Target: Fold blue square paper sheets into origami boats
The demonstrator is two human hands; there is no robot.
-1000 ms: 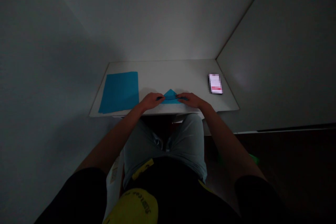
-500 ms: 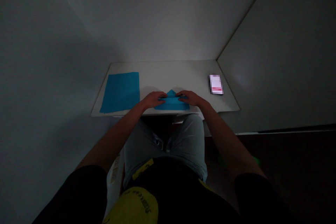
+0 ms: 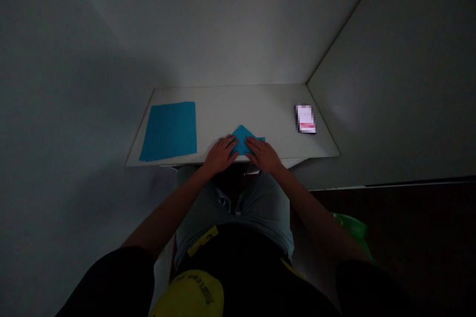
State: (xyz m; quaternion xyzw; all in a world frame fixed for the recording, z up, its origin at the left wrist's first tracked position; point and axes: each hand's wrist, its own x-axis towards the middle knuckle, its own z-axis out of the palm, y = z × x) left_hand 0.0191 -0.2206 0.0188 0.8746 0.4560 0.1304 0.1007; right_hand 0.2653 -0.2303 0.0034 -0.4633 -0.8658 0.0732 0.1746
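The folded blue paper (image 3: 243,135) lies in the middle of the frame, at the near edge of the white surface (image 3: 260,104). The left hand (image 3: 220,154) and right hand (image 3: 263,153) lie flat on it, fingers released, grasping nothing. It looks best to press down hard and keep the edges lined up.

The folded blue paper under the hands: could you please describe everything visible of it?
The folded blue paper looks thin and matte, folded flat with a triangular peak pointing away from the person and a strip showing at its right. It lies near the front edge of the white table. The left hand and right hand rest flat on its near part, hiding it.
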